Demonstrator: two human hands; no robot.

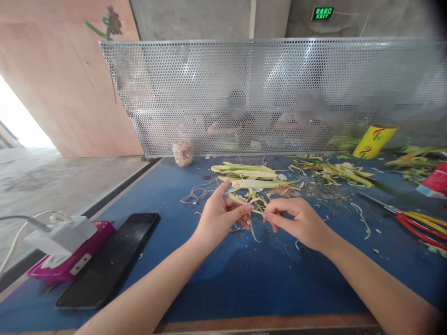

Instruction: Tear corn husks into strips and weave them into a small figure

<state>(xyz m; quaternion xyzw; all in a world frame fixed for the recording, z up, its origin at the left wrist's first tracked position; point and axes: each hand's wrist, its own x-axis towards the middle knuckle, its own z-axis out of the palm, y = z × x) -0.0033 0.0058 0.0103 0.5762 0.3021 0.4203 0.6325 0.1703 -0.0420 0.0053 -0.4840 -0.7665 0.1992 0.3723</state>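
Note:
My left hand and my right hand meet over the blue table, both pinching a thin pale-green leaf strip between thumb and fingers. The strip spans the small gap between the two hands, and a loose end curls down below them. Just behind the hands lies a pile of pale green and white leaf strips.
A black phone and a pink power strip with a white plug lie at the left. Red-and-yellow scissors lie at the right. A perforated metal screen stands behind, with people seated beyond it. Yellow tape roll, twine ball, leaf scraps.

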